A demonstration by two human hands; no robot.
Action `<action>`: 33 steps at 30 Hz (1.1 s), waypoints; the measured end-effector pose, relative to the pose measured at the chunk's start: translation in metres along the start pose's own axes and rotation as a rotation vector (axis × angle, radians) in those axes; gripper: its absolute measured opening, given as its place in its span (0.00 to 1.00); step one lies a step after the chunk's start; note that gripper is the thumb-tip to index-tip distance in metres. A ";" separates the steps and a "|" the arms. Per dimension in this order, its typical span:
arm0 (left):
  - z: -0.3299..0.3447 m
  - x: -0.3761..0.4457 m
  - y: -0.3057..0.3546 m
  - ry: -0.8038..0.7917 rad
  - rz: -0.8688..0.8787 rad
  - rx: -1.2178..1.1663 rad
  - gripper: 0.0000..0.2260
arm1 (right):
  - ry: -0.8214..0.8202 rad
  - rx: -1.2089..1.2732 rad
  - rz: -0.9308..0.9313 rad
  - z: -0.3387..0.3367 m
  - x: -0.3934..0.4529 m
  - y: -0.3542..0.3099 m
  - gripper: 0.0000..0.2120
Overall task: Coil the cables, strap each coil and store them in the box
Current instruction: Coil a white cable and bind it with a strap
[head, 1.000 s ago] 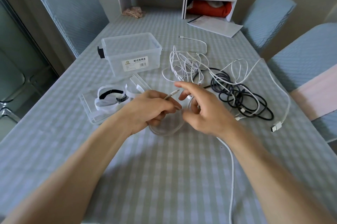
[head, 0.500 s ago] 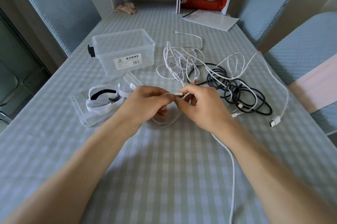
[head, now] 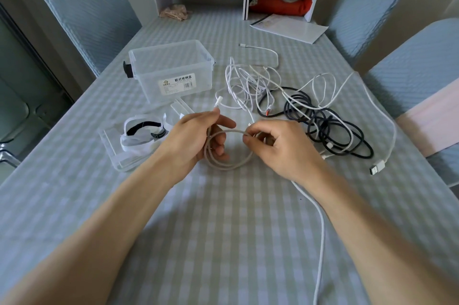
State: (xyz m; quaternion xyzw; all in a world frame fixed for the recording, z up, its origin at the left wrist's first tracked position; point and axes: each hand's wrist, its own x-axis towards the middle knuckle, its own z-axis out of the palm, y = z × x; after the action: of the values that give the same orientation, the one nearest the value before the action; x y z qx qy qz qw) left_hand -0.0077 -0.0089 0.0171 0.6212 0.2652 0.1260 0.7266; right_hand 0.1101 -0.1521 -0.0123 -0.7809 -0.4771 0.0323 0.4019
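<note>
— Left hand (head: 196, 138)? Curled round the near-left side of the white cable coil (head: 229, 153), thumb and forefinger pinching the strands, white plug end (head: 217, 102) poking up just beyond the knuckles.

— And the right hand (head: 278, 143)? Pinching the same cable at the coil's far-right edge, fingers folded in, directly across the loop from the left.

— Loop itself? Hanging between both hands, a few turns so far, lying roughly flat over the checked tablecloth (head: 223, 230).

— Slack still to wind? Running out beneath the right wrist and trailing back toward the body as a long white tail (head: 321, 230), long axis near-to-far. So feed comes from behind the right hand, not from the pile ahead.

— Nearer hand for the next turn? Right, most likely: already on the running part. Left better kept as the anchor.

— Straps? In the clear lid tray (head: 111, 153), just to the left of the left hand, black and white straps (head: 142, 130) together.

— Storage box (head: 171, 68)? Ahead of the left hand, open, apparently nothing in it yet.

— Other cables? Black cable tangle (head: 330, 128) and loose white cables (head: 250, 81) ahead and right of the right hand, uncoiled.
</note>
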 end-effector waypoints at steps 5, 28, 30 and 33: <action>-0.001 -0.001 0.001 0.058 0.005 0.035 0.18 | -0.058 -0.034 -0.001 0.001 -0.002 -0.002 0.03; -0.003 0.002 -0.006 -0.049 0.032 0.405 0.18 | -0.113 0.125 0.191 -0.014 -0.001 -0.004 0.16; -0.006 0.002 -0.004 -0.076 0.008 0.379 0.17 | -0.072 0.136 0.196 -0.017 0.001 0.001 0.16; -0.006 0.003 -0.003 -0.093 0.006 0.393 0.17 | -0.007 0.090 0.173 -0.020 0.002 0.003 0.15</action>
State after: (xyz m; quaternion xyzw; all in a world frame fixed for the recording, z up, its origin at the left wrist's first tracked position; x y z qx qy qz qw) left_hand -0.0093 -0.0029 0.0132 0.7570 0.2492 0.0450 0.6023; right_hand 0.1218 -0.1633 -0.0002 -0.8002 -0.4075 0.0911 0.4304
